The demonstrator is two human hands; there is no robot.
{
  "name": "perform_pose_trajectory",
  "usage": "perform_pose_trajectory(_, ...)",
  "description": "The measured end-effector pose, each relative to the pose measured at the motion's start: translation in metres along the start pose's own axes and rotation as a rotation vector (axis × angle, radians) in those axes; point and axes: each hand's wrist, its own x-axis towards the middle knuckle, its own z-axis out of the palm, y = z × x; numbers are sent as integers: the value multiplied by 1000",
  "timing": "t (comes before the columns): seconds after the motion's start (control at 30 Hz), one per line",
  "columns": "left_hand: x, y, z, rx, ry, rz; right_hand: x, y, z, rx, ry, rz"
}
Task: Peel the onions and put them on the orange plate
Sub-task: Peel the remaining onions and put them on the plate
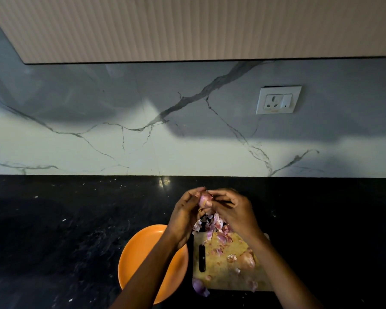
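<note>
Both hands are raised above the far end of the wooden cutting board (223,277). My left hand (185,217) grips a small pink onion (205,200) from the left. My right hand (234,211) pinches at its top from the right, where the skin is. A heap of purple onion peels (212,224) lies under the hands. An unpeeled onion (246,260) sits on the board's right side. The orange plate (138,253) lies left of the board, partly under my left forearm, with no onion visible on its bare part.
A black-handled knife (202,260) lies along the board's left edge. A loose purple peel (200,287) rests at the board's near left corner. The black counter (54,230) stretches left and right, ending at a marble backsplash with a wall socket (277,100).
</note>
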Motion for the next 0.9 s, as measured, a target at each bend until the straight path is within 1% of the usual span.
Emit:
perform_pose_trajectory(0.07, 1, -1, 0, 23, 5, 26, 0, -1, 2, -7, 68, -44)
perform_pose_trajectory(0.13, 1, -1, 0, 53, 15, 50, 0, 0, 1, -11, 95, -54)
perform_pose_trajectory(0.27, 0, -2, -1, 81, 23, 63, 0, -1, -2, -17, 85, 4)
perform_pose_trajectory(0.4, -1, -2, -3, 86, 28, 70, 10, 6, -18, -56, 174, 106)
perform_pose_trajectory(0.47, -3, -1, -3, 116, 30, 94, 11, 3, -23, -118, 130, 90)
perform_pose_trajectory(0.6, -4, -2, -3, 138, 16, 128, 5, -12, -11, -108, -33, -34)
perform_pose_trajectory(0.7, -4, -3, 0, 110, 12, 125, 4, -13, -2, -105, -1, -135)
perform_pose_trajectory(0.77, -5, -4, 0, 92, 22, 125, 4, -11, 0, -119, 36, -156)
perform_pose_trajectory(0.83, -6, -4, -1, 75, 35, 126, 4, -12, 1, -90, 33, -95)
perform_pose_trajectory(0.9, -6, -4, -3, 70, 40, 126, 6, -8, -2, -54, 76, -3)
